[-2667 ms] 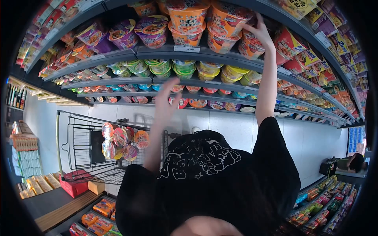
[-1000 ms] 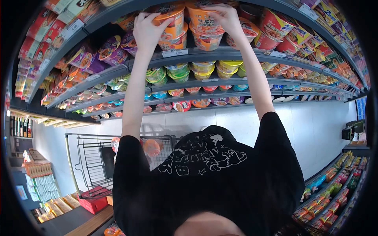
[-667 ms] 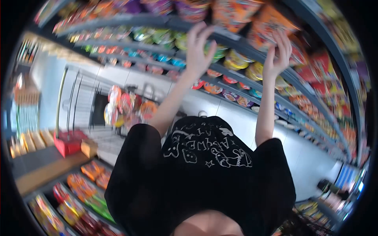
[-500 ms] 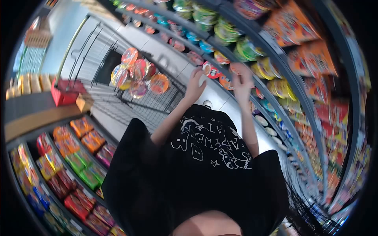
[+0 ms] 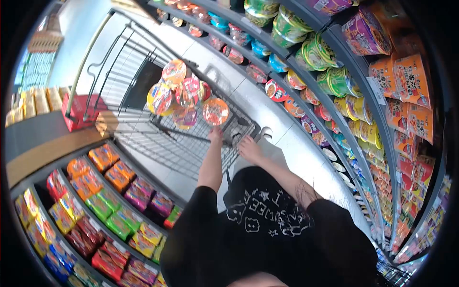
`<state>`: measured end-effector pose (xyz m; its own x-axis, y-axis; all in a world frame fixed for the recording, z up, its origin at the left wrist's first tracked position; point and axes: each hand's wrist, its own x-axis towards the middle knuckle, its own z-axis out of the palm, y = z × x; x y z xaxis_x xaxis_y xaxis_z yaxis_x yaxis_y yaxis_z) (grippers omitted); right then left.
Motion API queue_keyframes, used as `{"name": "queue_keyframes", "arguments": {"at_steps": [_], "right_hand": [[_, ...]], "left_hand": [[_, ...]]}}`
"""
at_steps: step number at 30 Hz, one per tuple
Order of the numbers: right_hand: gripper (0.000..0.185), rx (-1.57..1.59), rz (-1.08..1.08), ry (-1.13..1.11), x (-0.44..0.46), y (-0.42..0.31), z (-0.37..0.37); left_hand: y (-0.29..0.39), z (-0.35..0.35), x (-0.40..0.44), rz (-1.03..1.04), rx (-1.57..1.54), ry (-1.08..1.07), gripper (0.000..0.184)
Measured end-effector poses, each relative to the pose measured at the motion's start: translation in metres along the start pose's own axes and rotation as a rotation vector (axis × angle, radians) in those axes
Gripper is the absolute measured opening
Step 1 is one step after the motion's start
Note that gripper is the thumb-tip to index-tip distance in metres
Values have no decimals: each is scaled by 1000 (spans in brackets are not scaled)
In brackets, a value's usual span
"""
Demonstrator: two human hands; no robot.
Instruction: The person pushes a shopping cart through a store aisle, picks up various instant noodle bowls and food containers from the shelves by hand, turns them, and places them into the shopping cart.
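Observation:
My left hand (image 5: 215,134) is closed at the near rim of the metal shopping cart (image 5: 165,129), just below a bowl of instant noodles with an orange lid (image 5: 215,112). Its fingertips are partly hidden. Beside it, my right hand (image 5: 250,149) curls over the cart's near end, close to the corner. Several more round noodle bowls (image 5: 174,72) with red, yellow and purple lids lie grouped inside the cart. A dark flat panel (image 5: 143,83) sits behind them.
Shelves of noodle bowls and bags (image 5: 330,81) curve along the right side. At the lower left, a slanted rack holds colourful packets (image 5: 103,205). A red box (image 5: 81,112) stands by the cart's far left. Pale tiled floor (image 5: 277,124) runs between cart and shelves.
Both hands have come away from the right shelf, down and left onto the cart's near end. The cart and its bowls appear nearer in view. The right shelves look sharper now.

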<state>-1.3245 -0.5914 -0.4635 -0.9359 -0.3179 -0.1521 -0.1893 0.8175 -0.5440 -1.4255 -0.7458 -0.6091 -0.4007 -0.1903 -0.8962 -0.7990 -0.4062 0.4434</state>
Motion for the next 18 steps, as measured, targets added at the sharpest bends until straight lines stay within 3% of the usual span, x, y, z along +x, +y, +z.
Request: {"name": "queue_keyframes", "arguments": {"at_steps": [2,4,9,10,12,13,16,18], "right_hand": [[30,55,-44,81,-2,4,2],[32,79,20,92,-3,-1,0],[35,95,57,88,-2,-6,-7],[35,96,69,90,-1,-6,-7],[36,125,93,65,-1,-5,-9],[36,125,105,75,0,-5,-10],[45,151,135,-23,3,-5,-7],[57,188,187,107,5,-3,0]], "left_hand": [[8,24,20,92,-36,-30,32],[12,28,20,62,-4,91,29],[-3,37,62,-38,60,343,47],[-1,32,51,-42,71,338,47],[8,22,20,37,18,-187,39],[9,24,13,54,58,-168,29],[18,19,16,135,31,-135,24],[33,14,-2,152,30,-83,18]]}}
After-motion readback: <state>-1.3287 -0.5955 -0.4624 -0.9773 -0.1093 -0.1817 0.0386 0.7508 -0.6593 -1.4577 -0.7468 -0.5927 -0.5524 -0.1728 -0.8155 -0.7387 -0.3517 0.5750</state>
